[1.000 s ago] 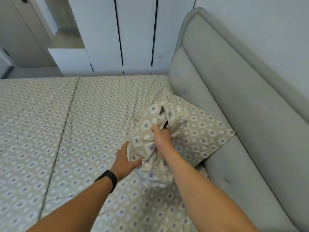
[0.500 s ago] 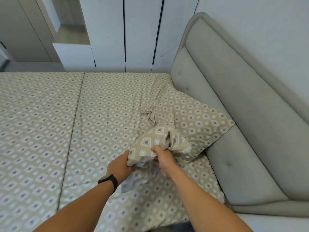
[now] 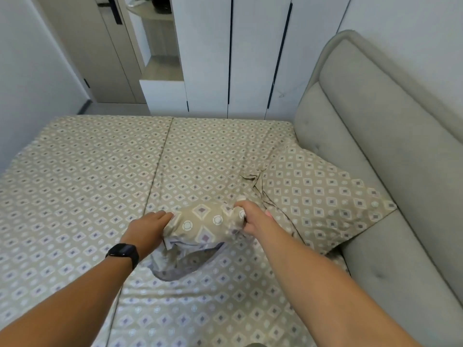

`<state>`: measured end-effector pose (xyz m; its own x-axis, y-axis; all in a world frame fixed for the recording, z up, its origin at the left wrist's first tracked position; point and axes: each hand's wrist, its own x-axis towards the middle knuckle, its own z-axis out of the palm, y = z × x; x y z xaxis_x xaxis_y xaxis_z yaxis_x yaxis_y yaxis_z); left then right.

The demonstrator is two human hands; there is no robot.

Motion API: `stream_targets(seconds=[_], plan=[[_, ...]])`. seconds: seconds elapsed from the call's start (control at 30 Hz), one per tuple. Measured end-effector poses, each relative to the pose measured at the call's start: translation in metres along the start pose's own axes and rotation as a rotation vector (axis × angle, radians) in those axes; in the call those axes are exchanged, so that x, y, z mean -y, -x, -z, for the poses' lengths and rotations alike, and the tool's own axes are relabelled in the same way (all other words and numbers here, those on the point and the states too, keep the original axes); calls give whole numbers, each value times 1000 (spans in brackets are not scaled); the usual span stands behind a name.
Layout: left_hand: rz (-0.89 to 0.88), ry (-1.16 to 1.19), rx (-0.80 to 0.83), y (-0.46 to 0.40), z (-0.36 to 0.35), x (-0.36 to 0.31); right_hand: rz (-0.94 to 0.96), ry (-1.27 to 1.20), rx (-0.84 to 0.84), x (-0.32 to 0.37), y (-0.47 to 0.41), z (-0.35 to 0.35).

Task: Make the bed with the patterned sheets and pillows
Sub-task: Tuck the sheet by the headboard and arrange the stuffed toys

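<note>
1. Gripping one end of the bunched pillowcase (image 3: pixel 204 222) with the left hand (image 3: pixel 147 227).
2. Squeezing the other end with the right hand (image 3: pixel 253 217).
3. Holding it just above the patterned sheet (image 3: pixel 87 176), near the pillow (image 3: pixel 323 196).

You've got a grey padded headboard (image 3: pixel 390 151) along the right, white wardrobe doors (image 3: pixel 250 53) with dark slim handles behind the bed, and a black smartwatch (image 3: pixel 123 252).

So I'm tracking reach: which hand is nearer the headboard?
Right. The right hand grips the bunched pillowcase on its headboard side; the left hand holds the far end.
</note>
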<state>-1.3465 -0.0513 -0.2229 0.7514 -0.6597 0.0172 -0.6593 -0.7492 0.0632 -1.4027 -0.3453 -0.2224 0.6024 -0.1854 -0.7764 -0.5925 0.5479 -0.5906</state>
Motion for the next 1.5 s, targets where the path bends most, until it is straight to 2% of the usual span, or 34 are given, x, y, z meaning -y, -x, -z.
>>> stream_targets(seconds=[0.13,0.27,0.53,0.73,0.83,0.97,1.07,1.13,1.2,1.23,1.3,1.4,1.5], plan=[[129,-15,-42,28,19,27,144,-28,147,8,-1,-51],[199,18,-46,60,16,39,196,49,227,-14,0,-69],[418,157,-66,78,14,47,260,84,193,-20,-7,-105],[570,269,-66,88,10,77,367,233,203,-6,-6,-167],[588,303,-115,87,13,88,438,261,218,3,0,-185],[492,382,-91,91,1,90,474,251,106,-12,1,-167],[437,338,85,91,-26,82,461,352,-78,-44,-6,-124],[428,233,361,92,-46,72,376,527,-316,-72,-14,-90],[434,299,644,95,-60,60,211,811,-545,-103,-27,-56],[419,358,753,98,-65,53,145,978,-570,-119,-31,-44],[348,417,901,110,-74,41,51,1185,-487,-157,-22,-39],[289,383,1024,139,-82,27,34,1102,-275,-217,12,-54],[310,379,1040,176,-88,27,-17,1209,-20,-269,30,-76]])
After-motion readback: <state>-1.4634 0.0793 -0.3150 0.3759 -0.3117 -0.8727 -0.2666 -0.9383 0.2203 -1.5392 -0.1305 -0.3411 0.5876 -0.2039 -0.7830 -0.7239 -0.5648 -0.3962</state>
